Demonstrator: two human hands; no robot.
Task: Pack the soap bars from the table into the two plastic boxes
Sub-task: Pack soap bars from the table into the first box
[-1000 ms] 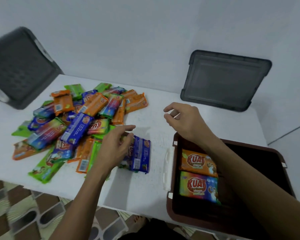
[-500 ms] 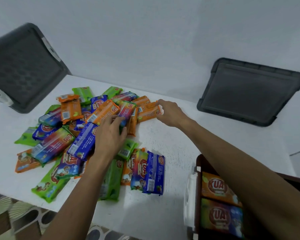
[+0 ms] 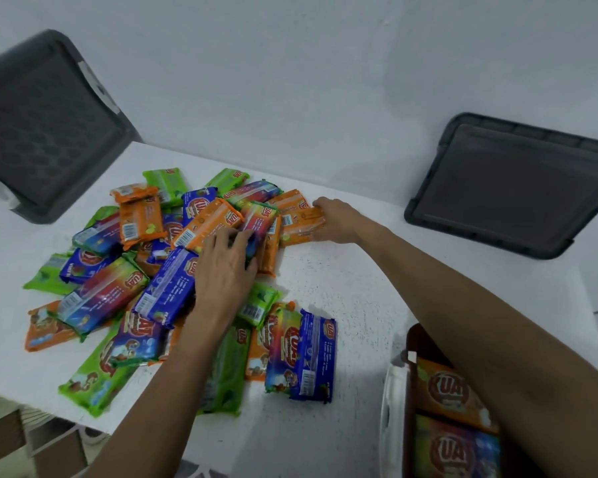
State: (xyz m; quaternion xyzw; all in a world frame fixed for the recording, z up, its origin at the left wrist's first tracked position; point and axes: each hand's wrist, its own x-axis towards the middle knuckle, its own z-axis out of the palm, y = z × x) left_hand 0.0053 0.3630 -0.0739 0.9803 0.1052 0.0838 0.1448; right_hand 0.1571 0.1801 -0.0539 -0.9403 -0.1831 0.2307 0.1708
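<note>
A loose pile of wrapped soap bars (image 3: 111,291) in orange, green, blue and rainbow wrappers covers the left half of the white table (image 3: 353,291). My left hand (image 3: 223,270) lies on the middle of the pile, fingers curling round a rainbow-wrapped bar (image 3: 256,220). My right hand (image 3: 337,219) reaches to the pile's far right edge and grips an orange soap bar (image 3: 301,227). The brown plastic box (image 3: 409,408) sits at the bottom right with an orange bar (image 3: 446,391) and a rainbow bar (image 3: 453,450) inside, partly hidden by my right forearm.
A dark grey box (image 3: 38,132) stands tilted at the table's far left corner. A dark grey lid (image 3: 511,188) leans against the wall at the far right. A white latch (image 3: 392,412) hangs on the brown box's left side. Patterned floor shows below the table's front edge.
Both hands moved from the near side of the table up onto the pile; the right hand reached the orange bar and closed on it. The view shifted left, pushing the brown box toward the corner.
</note>
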